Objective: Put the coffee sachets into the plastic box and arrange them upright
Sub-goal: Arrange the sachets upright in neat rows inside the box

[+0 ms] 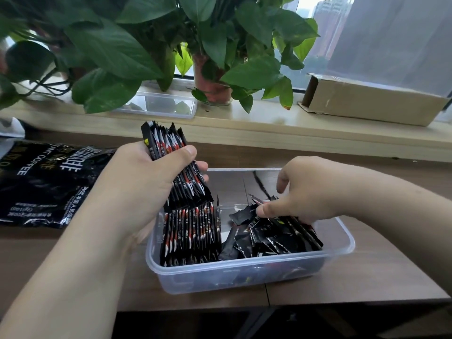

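While a bundle of coffee sachets (164,141) is gripped by the left hand (146,184) above the plastic box (244,272) at lower centre, loose sachets (276,241) inside are pinched by the right hand (310,192).

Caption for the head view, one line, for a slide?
Left hand grips a sachet bundle over the box; right hand grasps loose sachets inside.

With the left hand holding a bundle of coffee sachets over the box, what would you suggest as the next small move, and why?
Probably lower the bundle in the left hand into the plastic box, standing it against the upright row: it hangs just above that row, while the right hand only pinches one sachet from the jumbled loose pile.
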Demonstrator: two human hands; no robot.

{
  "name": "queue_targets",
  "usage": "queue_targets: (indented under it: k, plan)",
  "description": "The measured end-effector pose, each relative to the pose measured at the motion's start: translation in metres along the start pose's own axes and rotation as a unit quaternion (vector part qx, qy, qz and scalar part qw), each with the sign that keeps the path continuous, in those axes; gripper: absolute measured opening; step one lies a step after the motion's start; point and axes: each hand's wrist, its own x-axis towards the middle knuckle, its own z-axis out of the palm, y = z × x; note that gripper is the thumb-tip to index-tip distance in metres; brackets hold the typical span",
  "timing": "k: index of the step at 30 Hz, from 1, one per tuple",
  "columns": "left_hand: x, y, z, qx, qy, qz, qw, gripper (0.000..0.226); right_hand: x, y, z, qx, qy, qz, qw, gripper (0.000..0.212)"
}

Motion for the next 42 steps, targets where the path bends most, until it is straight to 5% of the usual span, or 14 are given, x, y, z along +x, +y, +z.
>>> queue_targets:
  k: [6,13,20,28,36,39,42]
  plan:
    - [-0.002,0.001,0.001,-0.004,-0.004,-0.006,1.000,0.015,0.015,0.004,0.025,0.039,0.140,-0.066,0.987,0.015]
    - [-0.003,0.002,0.002,-0.011,-0.002,-0.007,1.000,0.014,0.017,-0.002,0.031,-0.013,0.151,-0.168,0.974,0.038]
    - [0.000,0.000,0.000,0.004,-0.003,0.002,1.000,0.014,0.020,-0.001,0.029,-0.103,0.234,-0.207,0.944,0.025]
    - [0.002,-0.002,0.000,-0.003,-0.005,0.005,1.000,0.012,-0.007,0.010,-0.013,0.073,0.318,-0.181,0.928,0.018]
    - [0.001,-0.003,0.000,0.009,-0.004,0.011,1.000,0.012,-0.009,0.008,0.011,-0.136,0.114,-0.028,0.984,0.031]
    - [0.000,-0.003,0.000,0.004,-0.003,0.009,1.000,0.013,-0.004,0.007,0.017,-0.155,0.124,-0.066,0.978,0.037]
    - [0.001,-0.003,0.000,0.006,-0.005,0.008,1.000,0.014,-0.009,0.004,0.012,-0.122,0.167,-0.211,0.955,0.020]
